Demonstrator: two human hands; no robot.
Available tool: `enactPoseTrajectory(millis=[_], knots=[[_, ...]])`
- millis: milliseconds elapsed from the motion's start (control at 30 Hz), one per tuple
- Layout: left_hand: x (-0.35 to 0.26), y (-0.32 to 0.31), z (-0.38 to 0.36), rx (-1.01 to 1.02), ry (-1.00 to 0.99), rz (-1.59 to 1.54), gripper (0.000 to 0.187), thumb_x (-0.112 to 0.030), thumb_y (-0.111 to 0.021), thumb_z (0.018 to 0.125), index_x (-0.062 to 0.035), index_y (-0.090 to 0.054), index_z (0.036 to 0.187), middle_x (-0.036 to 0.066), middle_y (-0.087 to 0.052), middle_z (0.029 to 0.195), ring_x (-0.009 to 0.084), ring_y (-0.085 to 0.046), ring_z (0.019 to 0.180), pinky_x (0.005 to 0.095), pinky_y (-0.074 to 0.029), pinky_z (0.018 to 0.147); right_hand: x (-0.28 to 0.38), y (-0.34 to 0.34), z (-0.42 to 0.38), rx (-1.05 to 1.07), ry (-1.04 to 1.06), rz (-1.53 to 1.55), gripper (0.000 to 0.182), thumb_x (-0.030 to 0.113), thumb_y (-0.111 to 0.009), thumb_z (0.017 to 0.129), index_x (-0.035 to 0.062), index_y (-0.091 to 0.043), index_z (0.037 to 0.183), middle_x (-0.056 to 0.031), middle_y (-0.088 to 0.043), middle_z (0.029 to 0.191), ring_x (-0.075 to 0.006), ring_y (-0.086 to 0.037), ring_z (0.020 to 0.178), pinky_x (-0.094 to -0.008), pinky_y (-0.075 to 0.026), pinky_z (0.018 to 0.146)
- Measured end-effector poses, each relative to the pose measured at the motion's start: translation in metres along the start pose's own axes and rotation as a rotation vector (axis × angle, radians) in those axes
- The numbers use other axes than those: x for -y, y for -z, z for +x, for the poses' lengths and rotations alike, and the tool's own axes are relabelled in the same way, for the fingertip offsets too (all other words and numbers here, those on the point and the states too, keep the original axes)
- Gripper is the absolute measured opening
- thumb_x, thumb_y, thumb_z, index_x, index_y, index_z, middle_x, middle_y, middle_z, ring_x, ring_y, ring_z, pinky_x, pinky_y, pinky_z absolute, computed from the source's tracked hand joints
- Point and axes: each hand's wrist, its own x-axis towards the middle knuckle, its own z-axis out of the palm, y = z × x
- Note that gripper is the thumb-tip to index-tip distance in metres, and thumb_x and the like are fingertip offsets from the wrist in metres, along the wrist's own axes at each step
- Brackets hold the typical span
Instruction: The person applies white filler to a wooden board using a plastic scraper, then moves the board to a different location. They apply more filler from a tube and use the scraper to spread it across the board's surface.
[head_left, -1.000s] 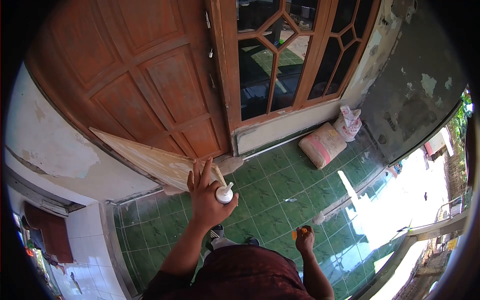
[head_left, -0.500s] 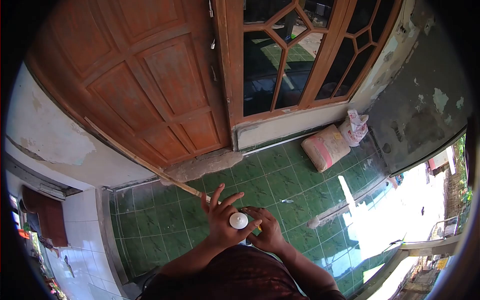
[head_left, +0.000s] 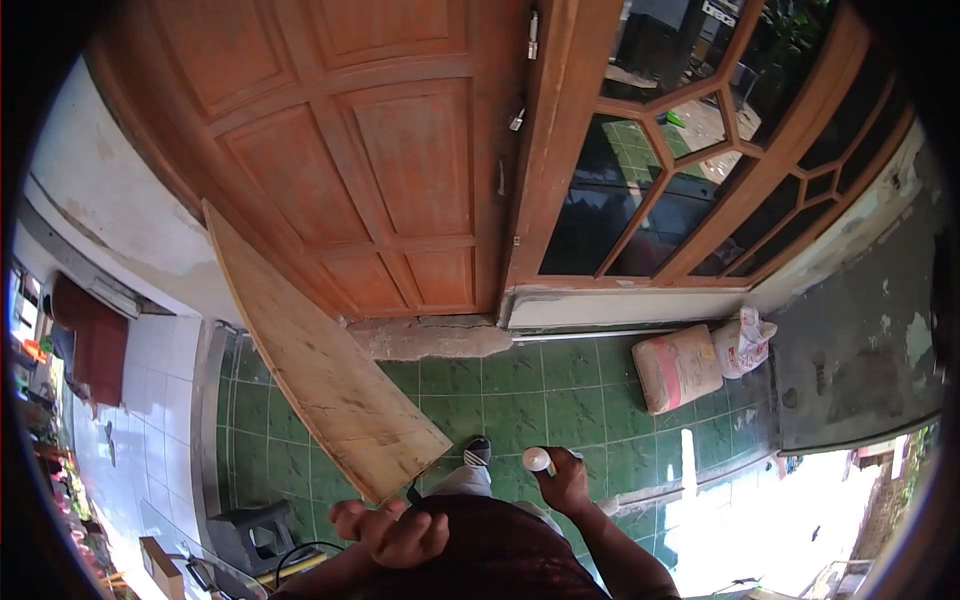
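Note:
In my right hand (head_left: 566, 481) is a small bottle with a white nozzle top (head_left: 538, 460), held upright in front of my body on the right. Its lower part is hidden by my fingers. My left hand (head_left: 390, 532) hovers low at the left of my body, fingers curled in and slightly blurred. Whether anything sits inside them is hidden. Just beyond that hand is the near end of a long pale wooden board (head_left: 320, 375), which slants away toward the wall beside the door.
A brown panelled door (head_left: 405, 150) with padlocks and a wood-framed window stand ahead. A full sack (head_left: 678, 370) and a white plastic bag (head_left: 742, 345) rest by the wall. A grey stool (head_left: 250, 538) stands at lower left on green tiles (head_left: 515, 410).
My hands have parted: the left moved down and left off the bottle, while the right keeps it. The board shows its broad face instead of its edge, and the view has shifted.

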Motion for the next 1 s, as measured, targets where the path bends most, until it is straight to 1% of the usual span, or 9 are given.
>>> enactPoseTrajectory(millis=[67,267,300,400,433,467,567,733,1000], knots=[[0.004,0.002,0.022,0.412,0.360,0.408,0.038,-0.033,-0.071,0.089,-0.0083,-0.066,0.117,0.025,-0.045,0.148,0.0524,-0.035,0.138,0.0663,-0.032,0.107,-0.025,0.005,0.004,0.042,-0.129,-0.030,0.025,0.016,-0.080,0.083,0.0032,-0.073,0.103,-0.0180,-0.074,0.091,-0.0335,-0.073,0.084,-0.0399,-0.055,0.073],[0.011,0.011,0.005,0.347,0.689,0.734,0.045,-0.025,-0.067,0.094,0.0011,-0.055,0.128,0.033,-0.038,0.153,0.0555,-0.030,0.145,0.0666,-0.028,0.113,-0.101,-0.016,0.048,0.217,-0.170,-0.043,0.026,0.018,-0.080,0.084,0.0014,-0.071,0.101,-0.0182,-0.074,0.089,-0.0324,-0.073,0.081,-0.0408,-0.054,0.072],[0.013,0.013,0.011,0.308,0.707,0.817,0.036,-0.017,-0.072,0.089,0.0006,-0.061,0.118,0.029,-0.052,0.138,0.0501,-0.048,0.132,0.0607,-0.037,0.108,-0.113,-0.019,0.056,0.291,-0.165,-0.074,0.025,0.017,-0.080,0.084,0.0010,-0.071,0.101,-0.0185,-0.075,0.090,-0.0324,-0.073,0.081,-0.0414,-0.054,0.072],[0.018,0.038,-0.012,0.346,0.836,1.015,0.025,-0.012,-0.077,0.082,-0.0011,-0.066,0.101,0.021,-0.062,0.112,0.0412,-0.059,0.107,0.0522,-0.047,0.092,-0.172,-0.054,0.078,0.398,-0.059,0.008,0.031,0.015,-0.082,0.080,-0.0014,-0.071,0.105,-0.0171,-0.076,0.091,-0.0320,-0.075,0.086,-0.0420,-0.057,0.079],[0.033,0.046,-0.005,0.421,0.645,1.122,0.020,-0.006,-0.079,0.077,-0.0034,-0.066,0.092,0.011,-0.060,0.088,0.0326,-0.057,0.085,0.0454,-0.047,0.079,-0.181,-0.066,0.086,0.400,0.022,0.059,0.028,0.026,-0.082,0.082,0.0041,-0.072,0.097,-0.0179,-0.074,0.086,-0.0376,-0.073,0.082,-0.0469,-0.056,0.073],[0.038,0.058,-0.026,0.308,0.739,1.162,0.016,-0.004,-0.079,0.079,-0.0047,-0.065,0.087,0.008,-0.058,0.080,0.0308,-0.056,0.079,0.0435,-0.046,0.073,-0.204,-0.075,0.089,0.497,0.046,-0.028,0.029,0.027,-0.076,0.086,0.0033,-0.071,0.103,-0.0199,-0.073,0.092,-0.0399,-0.071,0.087,-0.0481,-0.054,0.075],[0.058,0.092,-0.066,0.344,0.636,1.444,0.013,-0.008,-0.080,0.083,-0.0053,-0.067,0.087,0.009,-0.055,0.076,0.0292,-0.055,0.072,0.0422,-0.045,0.067,-0.262,-0.102,0.110,0.697,0.145,-0.248,0.034,0.029,-0.066,0.095,-0.0001,-0.067,0.113,-0.0245,-0.070,0.102,-0.0449,-0.066,0.094,-0.0510,-0.052,0.080],[0.112,0.137,-0.122,0.260,0.665,1.721,0.017,-0.018,-0.074,0.092,-0.0036,-0.070,0.099,0.012,-0.064,0.093,0.0340,-0.061,0.088,0.0447,-0.048,0.079,-0.307,-0.166,0.130,0.810,0.129,-0.294,0.036,0.030,-0.067,0.095,-0.0028,-0.066,0.110,-0.0249,-0.070,0.098,-0.0467,-0.065,0.089,-0.0519,-0.051,0.078],[0.212,0.198,-0.199,-0.282,0.583,1.830,0.031,-0.033,-0.069,0.099,-0.0022,-0.073,0.097,0.007,-0.066,0.090,0.0224,-0.062,0.086,0.0373,-0.048,0.080,-0.295,-0.295,0.144,0.807,0.162,-0.247,0.025,0.019,-0.073,0.089,0.0009,-0.067,0.106,-0.0235,-0.071,0.096,-0.0459,-0.066,0.089,-0.0502,-0.052,0.076]])
